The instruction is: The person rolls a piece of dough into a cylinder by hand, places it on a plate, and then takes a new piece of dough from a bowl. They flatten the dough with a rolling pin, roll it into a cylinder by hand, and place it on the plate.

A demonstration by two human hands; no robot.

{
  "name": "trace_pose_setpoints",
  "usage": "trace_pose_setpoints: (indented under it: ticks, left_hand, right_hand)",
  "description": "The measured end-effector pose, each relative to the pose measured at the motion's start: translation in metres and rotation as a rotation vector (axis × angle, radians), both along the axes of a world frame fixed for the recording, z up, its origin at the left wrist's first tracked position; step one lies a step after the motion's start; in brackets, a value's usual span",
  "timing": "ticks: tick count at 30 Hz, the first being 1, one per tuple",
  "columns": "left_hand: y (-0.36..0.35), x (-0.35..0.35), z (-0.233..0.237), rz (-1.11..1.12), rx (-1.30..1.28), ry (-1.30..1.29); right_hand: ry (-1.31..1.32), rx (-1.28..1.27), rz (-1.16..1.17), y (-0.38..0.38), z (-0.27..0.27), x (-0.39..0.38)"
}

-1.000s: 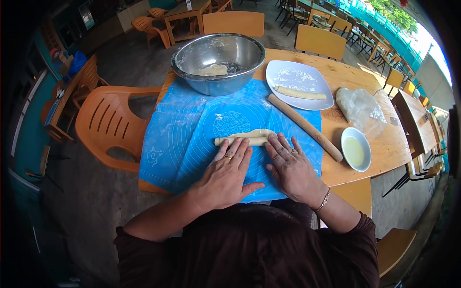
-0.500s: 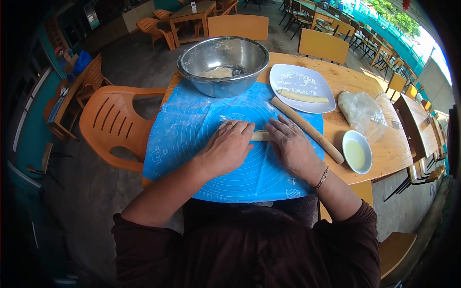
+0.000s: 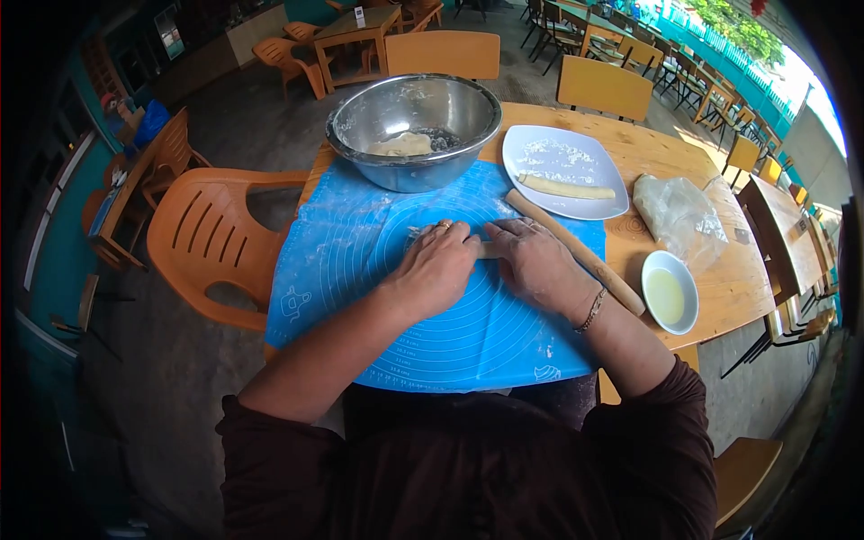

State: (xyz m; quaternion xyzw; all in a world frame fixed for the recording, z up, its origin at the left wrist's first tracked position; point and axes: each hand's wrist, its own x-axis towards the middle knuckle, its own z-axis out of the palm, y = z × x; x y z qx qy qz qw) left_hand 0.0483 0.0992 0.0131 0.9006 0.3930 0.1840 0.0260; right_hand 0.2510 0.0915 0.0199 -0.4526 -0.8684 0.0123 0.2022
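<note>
A short roll of pale dough (image 3: 488, 250) lies on the blue silicone mat (image 3: 396, 346), mostly covered by my hands. My left hand (image 3: 439, 264) is curled over its left part, knuckles up and fingers together. Over the right part bends my right hand (image 3: 537, 263), with a bracelet at the wrist. Only a small stretch of dough shows between the two hands; the fingertips are hidden. Just right of my right hand, a wooden rolling pin (image 3: 585, 256) rests slantwise across the mat's edge.
A steel bowl (image 3: 364, 164) with dough and flour stands at the mat's back. Beside it, a floured white plate (image 3: 598, 155) carries a finished-looking dough strip (image 3: 567, 187). A plastic bag (image 3: 675, 211) and a small bowl of yellowish liquid (image 3: 669, 297) are at right. An orange chair (image 3: 211, 238) stands left.
Both hands have drawn slightly back over the dough, and their fingers look more bent. Less of the dough shows between them. The view has tilted a little.
</note>
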Motion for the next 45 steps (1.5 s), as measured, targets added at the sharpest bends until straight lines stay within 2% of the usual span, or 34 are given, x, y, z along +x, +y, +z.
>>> trace_pose_setpoints:
  ticks: [2,10,12,14,15,16,17,18,19,21,24,26,27,28,29,30,32,33,35,36,38,42,45]
  left_hand:
    - [0.005,0.002,-0.005,0.022,-0.014,-0.006]
    - [0.020,-0.001,-0.004,0.002,-0.074,-0.037]
    - [0.021,-0.007,0.004,-0.050,-0.184,-0.096]
    - [0.021,-0.012,0.021,-0.070,-0.274,-0.099]
    - [0.020,-0.014,0.029,-0.092,-0.366,-0.101]
    - [0.019,-0.017,0.035,-0.092,-0.368,-0.104]
    - [0.018,-0.019,0.041,-0.083,-0.512,-0.171]
    - [0.017,-0.022,0.044,-0.074,-0.656,-0.237]
    - [0.018,-0.024,0.047,-0.073,-0.661,-0.238]
    - [0.022,-0.028,0.050,-0.027,-0.910,-0.221]
    - [0.024,-0.030,0.039,0.023,-0.847,-0.113]
    - [0.020,-0.027,0.040,0.034,-0.772,-0.100]
    - [0.018,-0.026,0.040,0.044,-0.693,-0.085]
    - [0.014,-0.027,0.037,0.041,-0.693,-0.085]
    - [0.008,-0.030,0.031,0.010,-0.512,-0.049]
    - [0.005,-0.033,0.028,-0.020,-0.331,-0.014]
    - [0.003,-0.038,0.030,0.004,-0.348,-0.017]
    - [0.003,-0.040,0.031,0.033,-0.364,-0.018]
    - [0.005,-0.044,0.033,0.033,-0.393,-0.042]
    - [0.006,-0.045,0.034,0.033,-0.422,-0.062]
    - [0.007,-0.045,0.039,0.059,-0.439,-0.061]
    - [0.006,-0.045,0.044,0.110,-0.491,-0.048]
    - [0.005,-0.046,0.047,0.147,-0.530,-0.036]
  right_hand:
    - [0.031,-0.174,-0.004,-0.002,0.008,-0.001]
    - [0.125,-0.122,0.082,0.018,-0.002,0.006]
    - [0.151,-0.158,0.100,0.016,0.007,0.006]
    - [0.270,-0.357,0.135,0.010,0.023,0.006]
    - [0.269,-0.360,0.134,0.011,0.021,0.008]
    - [0.405,-0.498,0.160,0.012,0.019,0.011]
    - [0.542,-0.636,0.185,0.013,0.018,0.014]
    - [0.541,-0.639,0.184,0.014,0.021,0.016]
    - [0.541,-0.727,0.159,0.014,0.028,0.018]
    - [0.540,-0.813,0.134,0.016,0.028,0.022]
    - [0.676,-0.816,0.056,0.020,0.013,0.024]
    - [0.359,-0.533,-0.132,0.019,0.011,0.017]
    - [0.358,-0.532,-0.135,0.018,0.010,0.014]
    - [0.304,-0.398,-0.151,0.016,0.008,0.009]
    - [0.247,-0.264,-0.166,0.013,0.007,0.006]
    - [0.245,-0.264,-0.169,0.011,0.008,0.003]
    - [0.108,-0.013,-0.148,0.005,0.011,-0.003]
    - [0.106,-0.012,-0.150,0.003,0.008,-0.007]
    - [0.099,0.257,0.031,-0.002,-0.001,-0.020]
    - [0.099,0.259,0.030,-0.007,-0.004,-0.028]
    - [0.052,0.140,0.237,-0.017,-0.010,-0.041]
    - [-0.066,0.114,0.244,-0.017,-0.022,-0.036]
    - [-0.138,0.074,0.126,-0.009,-0.011,-0.017]
